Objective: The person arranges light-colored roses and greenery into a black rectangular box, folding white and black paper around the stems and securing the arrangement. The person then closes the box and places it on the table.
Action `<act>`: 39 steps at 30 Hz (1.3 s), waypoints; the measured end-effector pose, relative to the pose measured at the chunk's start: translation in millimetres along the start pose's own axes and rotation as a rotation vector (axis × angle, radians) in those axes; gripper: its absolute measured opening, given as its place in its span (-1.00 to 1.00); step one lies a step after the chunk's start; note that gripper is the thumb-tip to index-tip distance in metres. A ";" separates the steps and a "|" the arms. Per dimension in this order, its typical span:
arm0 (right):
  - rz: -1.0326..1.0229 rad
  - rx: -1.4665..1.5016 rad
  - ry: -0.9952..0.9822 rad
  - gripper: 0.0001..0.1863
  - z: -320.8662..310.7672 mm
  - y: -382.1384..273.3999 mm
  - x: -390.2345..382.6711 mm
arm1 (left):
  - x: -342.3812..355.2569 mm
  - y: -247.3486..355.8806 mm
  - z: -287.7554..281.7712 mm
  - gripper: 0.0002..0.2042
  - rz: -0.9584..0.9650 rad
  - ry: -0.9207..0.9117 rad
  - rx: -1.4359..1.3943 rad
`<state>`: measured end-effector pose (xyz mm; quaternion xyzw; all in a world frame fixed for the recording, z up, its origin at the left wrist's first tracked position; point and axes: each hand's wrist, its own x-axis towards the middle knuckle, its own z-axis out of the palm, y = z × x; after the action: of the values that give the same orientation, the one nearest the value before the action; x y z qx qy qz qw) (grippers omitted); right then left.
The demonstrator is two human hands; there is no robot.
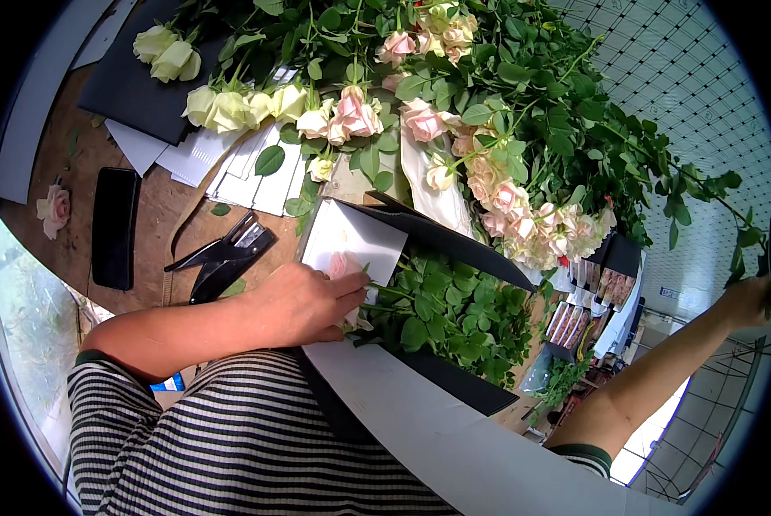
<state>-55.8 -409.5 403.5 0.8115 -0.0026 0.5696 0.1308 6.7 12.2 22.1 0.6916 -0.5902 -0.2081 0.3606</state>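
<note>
My left hand [329, 301] has its fingers curled on a pale pink rose [344, 268] lying against a white card [355, 228], inside an open black-and-white wrapper [441, 378]. Dense green rose leaves [450, 310] fill the wrapper to the right of that hand. Out at the right rim, my right hand [746, 299], partly lost in the dark edge, is closed on a leafy stem [738, 236] held up from the pile.
Cream and pink roses [351, 112] with long foliage cover the back of the wooden bench [67, 267]. White papers [239, 181], a black stapler [222, 258], a black phone [114, 228] and a loose rose [57, 211] lie at left. Wrapped bundles [587, 305] stand at right.
</note>
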 end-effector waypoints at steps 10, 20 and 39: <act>0.124 0.559 -0.674 -0.72 133.9 -67.5 -128.1 | -1.2 -0.2 -1.2 -0.48 -0.013 -0.054 0.021; 0.031 -0.060 -0.473 -0.77 168.1 19.6 -83.1 | -2.4 -0.6 3.7 -0.48 -0.019 -0.053 0.050; -0.195 0.512 -0.200 -0.66 58.7 -80.8 -77.8 | -2.7 -5.4 6.1 -0.57 0.074 -0.065 0.075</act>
<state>-16.5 -355.4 296.0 0.8666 0.2065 0.4536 -0.0252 5.4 13.5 13.7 0.6754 -0.6340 -0.1948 0.3223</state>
